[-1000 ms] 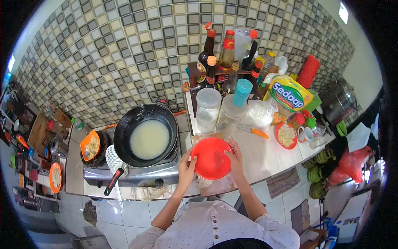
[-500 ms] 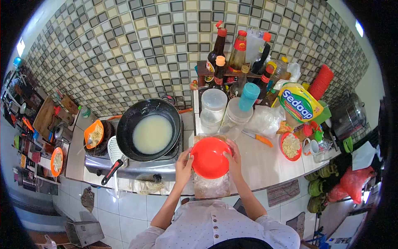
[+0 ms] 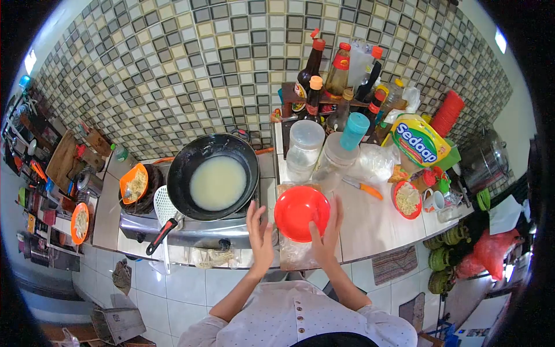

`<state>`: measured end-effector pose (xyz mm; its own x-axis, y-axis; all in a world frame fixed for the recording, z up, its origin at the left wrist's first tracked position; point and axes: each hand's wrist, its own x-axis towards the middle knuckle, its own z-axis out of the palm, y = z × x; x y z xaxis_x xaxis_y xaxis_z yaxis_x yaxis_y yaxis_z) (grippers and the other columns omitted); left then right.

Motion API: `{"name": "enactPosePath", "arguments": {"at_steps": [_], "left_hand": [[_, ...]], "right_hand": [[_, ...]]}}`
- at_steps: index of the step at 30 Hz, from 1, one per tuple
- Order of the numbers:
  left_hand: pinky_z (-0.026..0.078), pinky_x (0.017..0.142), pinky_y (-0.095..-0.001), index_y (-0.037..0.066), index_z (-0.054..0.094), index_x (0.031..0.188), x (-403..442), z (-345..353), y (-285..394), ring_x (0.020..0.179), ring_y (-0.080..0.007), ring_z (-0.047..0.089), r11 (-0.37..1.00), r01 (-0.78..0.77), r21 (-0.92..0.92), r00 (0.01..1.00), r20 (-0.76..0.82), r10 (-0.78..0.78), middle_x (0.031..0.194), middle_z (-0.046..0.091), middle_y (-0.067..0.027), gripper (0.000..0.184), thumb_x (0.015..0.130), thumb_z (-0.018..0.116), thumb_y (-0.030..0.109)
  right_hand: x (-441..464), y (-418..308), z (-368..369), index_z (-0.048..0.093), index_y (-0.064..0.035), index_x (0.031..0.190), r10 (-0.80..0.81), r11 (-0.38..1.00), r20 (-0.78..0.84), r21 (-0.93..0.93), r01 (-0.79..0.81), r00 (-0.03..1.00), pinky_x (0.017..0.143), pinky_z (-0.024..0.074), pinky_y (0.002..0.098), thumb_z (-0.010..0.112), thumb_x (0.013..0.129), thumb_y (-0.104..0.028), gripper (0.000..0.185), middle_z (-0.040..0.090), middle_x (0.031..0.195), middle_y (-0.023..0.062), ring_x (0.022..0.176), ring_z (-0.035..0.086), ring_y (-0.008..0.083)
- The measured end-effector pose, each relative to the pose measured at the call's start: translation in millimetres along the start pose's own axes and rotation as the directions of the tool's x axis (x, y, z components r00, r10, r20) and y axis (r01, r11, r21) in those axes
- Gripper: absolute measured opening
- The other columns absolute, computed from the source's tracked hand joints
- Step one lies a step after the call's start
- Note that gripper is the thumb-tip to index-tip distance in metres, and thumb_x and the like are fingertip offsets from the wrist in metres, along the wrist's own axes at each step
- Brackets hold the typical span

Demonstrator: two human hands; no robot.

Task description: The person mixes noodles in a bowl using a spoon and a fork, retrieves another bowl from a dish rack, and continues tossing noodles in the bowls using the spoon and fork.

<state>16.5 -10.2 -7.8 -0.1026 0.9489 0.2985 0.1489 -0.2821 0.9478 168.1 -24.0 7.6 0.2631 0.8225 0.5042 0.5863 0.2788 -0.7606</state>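
A red plastic bowl (image 3: 296, 215) sits on the worn board (image 3: 300, 258) at the counter's front, with nothing visible inside it. My left hand (image 3: 261, 238) is off the bowl on its left side, fingers spread and holding nothing. At the bowl's right rim is my right hand (image 3: 327, 238), its fingers stretched out and the thumb over the rim; it does not grip, though it may still touch the bowl. Left of my hands, a black wok (image 3: 179, 199) with pale cloudy liquid (image 3: 217, 183) rests on the stove (image 3: 191, 232).
A perforated white spatula (image 3: 164, 203) lies beside the wok's red-and-black handle (image 3: 162, 236). Right of the bowl lie an orange-handled knife (image 3: 370, 191) and a red bowl of pale shreds (image 3: 408, 200). Clear jars (image 3: 304, 147) and sauce bottles (image 3: 337, 75) stand behind.
My left hand has let go of the bowl and moved away from its rim. My right hand has loosened its hold. The bowl now rests on the board; the view has shifted slightly.
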Motion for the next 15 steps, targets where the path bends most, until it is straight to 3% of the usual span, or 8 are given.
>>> {"name": "enactPosePath", "arguments": {"at_steps": [4,6,7,9,11,12,13,15], "left_hand": [[0.021,0.101,-0.0386,0.007,0.034,0.126,-26.5,-3.8,2.9,0.128,-0.025,0.016,0.971,-0.005,-0.237,1.0,0.015,0.009,0.139,0.014,-0.0114,0.04,0.089,0.035,0.024],[0.023,0.101,-0.0395,0.002,0.03,0.126,-39.3,-7.6,2.0,0.129,-0.0289,0.015,0.874,-0.128,-0.469,0.986,0.038,0.165,0.139,0.013,-0.0152,0.045,0.09,0.031,0.027],[0.023,0.101,-0.0395,0.002,0.03,0.126,-43.2,-16.0,0.5,0.129,-0.0289,0.015,0.875,-0.133,-0.465,0.986,0.03,0.165,0.139,0.013,-0.0152,0.045,0.09,0.031,0.027],[0.011,0.103,-0.0371,0.003,0.018,0.131,-48.4,-35.2,-3.4,0.13,-0.0272,0.006,0.925,-0.073,-0.372,0.974,0.174,0.147,0.141,0.005,-0.0132,0.051,0.09,0.023,0.033],[-0.001,0.105,-0.0348,0.004,0.007,0.136,-55.4,-55.1,-6.3,0.132,-0.0255,-0.003,0.964,-0.021,-0.265,0.947,0.305,0.104,0.143,-0.003,-0.0112,0.057,0.091,0.015,0.038],[-0.001,0.105,-0.0348,0.004,0.007,0.136,-60.4,-63.2,-6.4,0.132,-0.0255,-0.003,0.965,-0.026,-0.26,0.952,0.288,0.103,0.143,-0.003,-0.0112,0.057,0.091,0.015,0.038],[-0.001,0.105,-0.0335,0.004,0.006,0.136,-66.2,-69.9,-5.6,0.132,-0.0237,-0.003,0.959,0.059,-0.278,0.959,0.281,0.022,0.143,-0.003,-0.0102,0.058,0.091,0.016,0.038],[0.0,0.105,-0.0308,0.004,0.005,0.136,-77.5,-82.4,-5.5,0.132,-0.0201,-0.002,0.922,0.223,-0.318,0.953,0.271,-0.137,0.143,-0.001,-0.0082,0.058,0.092,0.018,0.038]], "right_hand": [[-33.5,-39.2,20.1,0.012,0.0043,0.133,-0.099,0.994,0.209,0.073,0.086,0.973,0.104,0.0071,0.043,0.048,0.082,-0.022,0.067,0.009,0.138,0.0237,0.129,0.007,0.0369],[-53.7,-54.1,42.0,0.005,0.0037,0.134,-0.175,0.893,0.314,0.449,0.016,0.933,0.104,0.0044,0.0412,0.04,0.086,-0.026,0.067,0.005,0.14,0.0215,0.13,0.003,0.0341],[-65.5,-60.6,51.6,0.005,0.0037,0.134,-0.181,0.891,0.318,0.454,0.018,0.931,0.104,0.0044,0.0412,0.04,0.086,-0.026,0.067,0.005,0.14,0.0215,0.13,0.003,0.0341],[-85.7,-70.1,69.2,0.002,0.0012,0.135,-0.031,0.764,0.499,0.57,-0.301,0.866,0.105,-0.0001,0.0372,0.028,0.088,-0.04,0.068,0.0,0.142,0.0157,0.131,-0.003,0.0275],[-97.0,-69.4,85.3,0.002,0.0022,0.135,-0.016,0.717,0.523,0.6,-0.355,0.852,0.105,0.0006,0.0373,0.029,0.089,-0.037,0.066,0.001,0.142,0.0164,0.131,-0.002,0.0281],[-101.4,-69.7,93.1,0.002,0.0031,0.134,0.01,0.67,0.539,0.621,-0.406,0.842,0.105,0.0013,0.0374,0.03,0.089,-0.033,0.064,0.002,0.141,0.017,0.131,0.0,0.0288],[-105.1,-72.6,100.1,0.002,0.0005,0.135,0.005,0.691,0.556,0.599,-0.405,0.831,0.105,0.0003,0.0335,0.023,0.09,-0.042,0.065,0.002,0.142,0.0123,0.131,-0.001,0.0237],[-117.9,-73.3,116.5,0.002,-0.0013,0.135,0.055,0.669,0.612,0.564,-0.484,0.789,0.105,0.0007,0.0326,0.024,0.09,-0.044,0.066,0.001,0.143,0.0109,0.131,-0.001,0.0226]]}}
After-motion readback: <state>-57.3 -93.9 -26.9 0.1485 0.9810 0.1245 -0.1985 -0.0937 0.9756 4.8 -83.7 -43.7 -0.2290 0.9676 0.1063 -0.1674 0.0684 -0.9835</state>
